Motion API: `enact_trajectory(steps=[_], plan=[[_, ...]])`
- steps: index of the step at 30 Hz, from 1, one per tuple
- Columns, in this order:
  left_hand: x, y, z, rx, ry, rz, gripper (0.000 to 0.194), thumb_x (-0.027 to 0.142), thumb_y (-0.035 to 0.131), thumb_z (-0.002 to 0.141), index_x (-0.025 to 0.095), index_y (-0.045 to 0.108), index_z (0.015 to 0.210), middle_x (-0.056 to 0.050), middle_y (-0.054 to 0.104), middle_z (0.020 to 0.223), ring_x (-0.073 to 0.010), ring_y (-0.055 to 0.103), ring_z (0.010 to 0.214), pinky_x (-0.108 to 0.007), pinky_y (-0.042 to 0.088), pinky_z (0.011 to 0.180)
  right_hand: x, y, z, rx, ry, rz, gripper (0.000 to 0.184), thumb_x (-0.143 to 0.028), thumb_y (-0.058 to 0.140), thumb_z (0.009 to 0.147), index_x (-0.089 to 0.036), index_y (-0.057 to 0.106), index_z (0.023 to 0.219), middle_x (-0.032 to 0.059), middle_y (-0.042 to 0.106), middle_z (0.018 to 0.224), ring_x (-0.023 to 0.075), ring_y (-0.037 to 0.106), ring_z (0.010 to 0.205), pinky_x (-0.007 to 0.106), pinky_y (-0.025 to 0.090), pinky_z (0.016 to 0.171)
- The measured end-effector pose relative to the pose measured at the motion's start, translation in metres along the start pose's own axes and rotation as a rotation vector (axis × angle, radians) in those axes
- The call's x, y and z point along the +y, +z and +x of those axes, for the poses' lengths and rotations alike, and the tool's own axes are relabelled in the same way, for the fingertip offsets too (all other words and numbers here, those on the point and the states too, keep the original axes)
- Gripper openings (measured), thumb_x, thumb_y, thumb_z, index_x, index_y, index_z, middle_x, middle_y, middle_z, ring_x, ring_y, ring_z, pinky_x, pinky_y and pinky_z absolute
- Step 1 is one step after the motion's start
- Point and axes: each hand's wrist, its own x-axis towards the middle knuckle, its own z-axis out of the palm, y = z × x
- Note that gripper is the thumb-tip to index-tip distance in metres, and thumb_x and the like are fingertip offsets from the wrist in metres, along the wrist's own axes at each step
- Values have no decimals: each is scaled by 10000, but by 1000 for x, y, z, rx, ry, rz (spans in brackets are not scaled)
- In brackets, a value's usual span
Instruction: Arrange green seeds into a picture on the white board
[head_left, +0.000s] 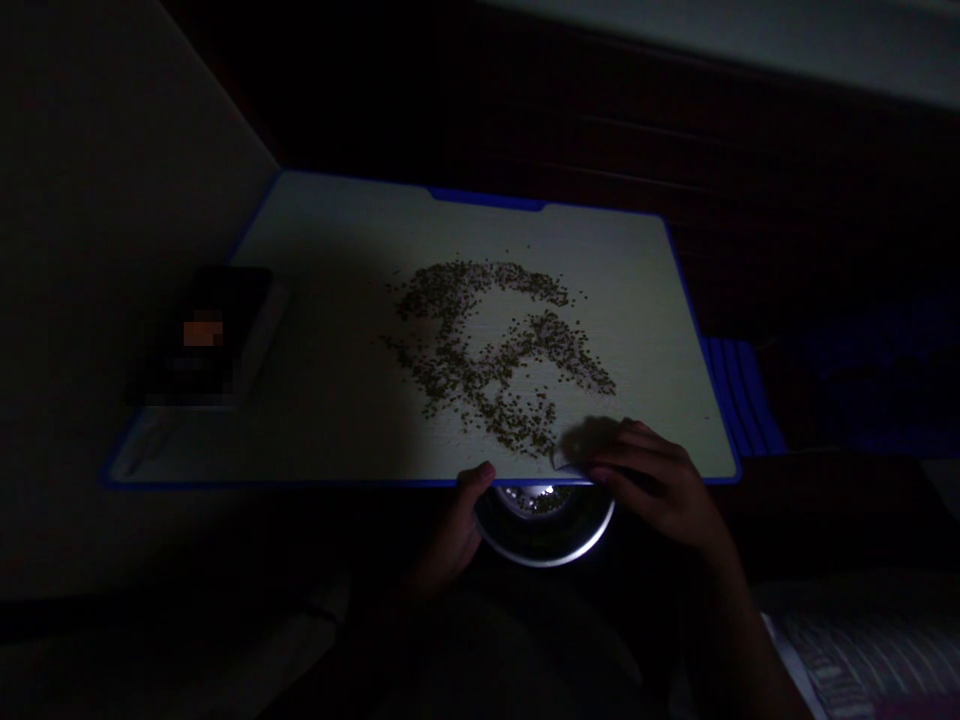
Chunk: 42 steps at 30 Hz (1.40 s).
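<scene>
some of bowl under bd., item in r. hand unclear

Tabletop: smooth, matt; its blue rim plastic-looking. Grains: matt, rough in mass. Bowl, beneath the near edge: glossy metal. Cloth, beyond the near right corner: matt, soft-looking.

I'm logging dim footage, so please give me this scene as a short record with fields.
Surface: pale tabletop, blue rim
On it: scattered small grains; dark book-like block at left end
Bowl: metal, below the near edge, grains inside
Left hand: beside the bowl, thumb at tabletop's edge; grip unclear
Right hand: pinching a thin pale piece
</scene>
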Motion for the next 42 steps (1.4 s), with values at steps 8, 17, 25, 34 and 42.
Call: enact_trajectory(steps=[8, 17, 25, 34, 42], plan=[[-3, -7, 4, -35, -33, 10, 370, 488, 873, 787, 162, 807, 951, -127, 857, 1067, -389, 729, 1238, -496, 502, 1132, -16, 9, -1, 26, 32, 10, 187, -233, 691, 995, -300, 796, 1134, 29, 818, 1068, 211, 770, 984, 386, 645, 842], [-1, -2, 1, -7, 15, -24, 403, 439, 904, 747, 174, 812, 1036, -100, 859, 1108, -380, 675, 1339, -497, 458, 1189, -13, 19, -2, 170, 101, -26, 147, -265, 703, 990, -276, 796, 1102, 40, 815, 989, 207, 775, 896, 376, 666, 798], [-1, -2, 0, 11, 11, -19, 392, 436, 890, 769, 172, 811, 1047, -106, 861, 1085, -390, 685, 1323, -516, 468, 1179, -9, 21, -1, 254, 226, -79, 149, -301, 679, 1012, -275, 782, 1116, 57, 807, 1018, 214, 760, 889, 374, 628, 779], [-2, -6, 3, -12, 47, -12, 395, 446, 908, 755, 179, 807, 1027, -90, 859, 1085, -383, 693, 1308, -503, 453, 1193, -11, 20, 0, 326, 299, -62, 134, -326, 672, 1014, -267, 784, 1059, 55, 788, 983, 222, 739, 900, 369, 592, 803], [-2, -6, 1, -1, 11, 0, 385, 459, 893, 773, 179, 803, 1022, -92, 860, 1022, -393, 726, 1244, -514, 488, 1143, -13, 20, 0, 345, 259, -57, 91, -298, 686, 986, -258, 768, 983, 43, 754, 893, 215, 711, 822, 358, 584, 722]])
